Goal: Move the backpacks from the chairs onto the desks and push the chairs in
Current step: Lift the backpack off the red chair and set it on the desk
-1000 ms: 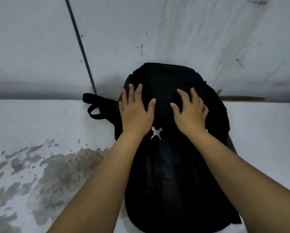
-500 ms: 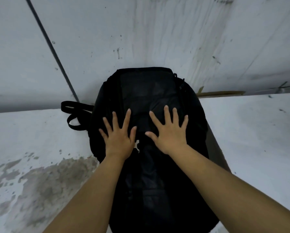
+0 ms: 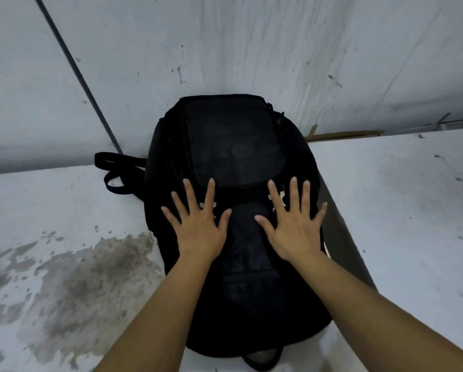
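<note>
The stained white counter (image 3: 64, 264) is carrying the black fabric backpack (image 3: 233, 146), lying flat toward twelve o'clock against the wall. The left hand (image 3: 198, 226) and right hand (image 3: 294, 226) are pressing it, each grip wide, holding nothing; pressing evenly should be settling it.

**Both hands flat, fingers spread**

Left hand (image 3: 198, 229) and right hand (image 3: 296, 226) sit side by side, palms down, fingers straight and fanned out, thumbs pointing toward each other. Both bare forearms reach in from the bottom edge.
</note>
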